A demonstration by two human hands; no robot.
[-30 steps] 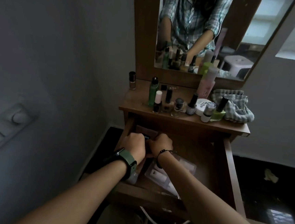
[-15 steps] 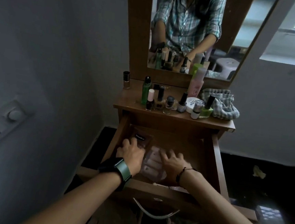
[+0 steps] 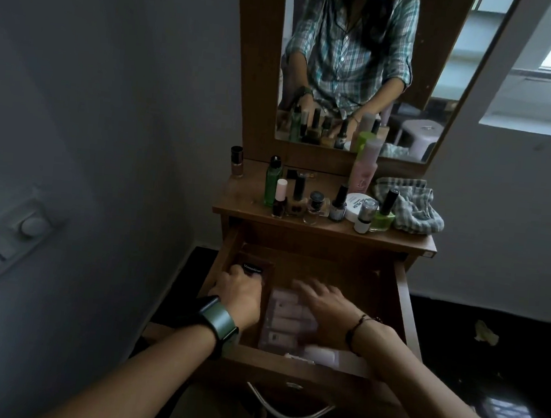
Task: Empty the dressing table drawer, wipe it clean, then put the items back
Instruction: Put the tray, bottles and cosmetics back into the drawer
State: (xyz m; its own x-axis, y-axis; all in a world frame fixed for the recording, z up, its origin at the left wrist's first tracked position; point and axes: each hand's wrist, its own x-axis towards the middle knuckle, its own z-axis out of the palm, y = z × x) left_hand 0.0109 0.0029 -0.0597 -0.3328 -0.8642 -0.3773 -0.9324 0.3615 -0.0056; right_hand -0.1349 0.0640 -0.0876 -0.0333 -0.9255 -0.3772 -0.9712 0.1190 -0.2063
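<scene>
Two hands in drawer (image 3: 395, 306), emptying not finished.
Left hand (image 3: 241, 294) now grips dark packet (image 3: 255, 268); right hand (image 3: 325, 305) flattened, fingers spread, on sachets (image 3: 285, 323).

1 drawer (image 3: 403, 296), 2 hands, 1 mirror (image 3: 446, 73), 1 checked cloth (image 3: 414, 211).

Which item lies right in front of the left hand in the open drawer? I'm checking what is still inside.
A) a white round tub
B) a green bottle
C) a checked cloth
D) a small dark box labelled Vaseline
D: the left hand sits at the drawer's back left corner, its fingers at the small dark box labelled Vaseline; the other three stand on the tabletop.
</scene>
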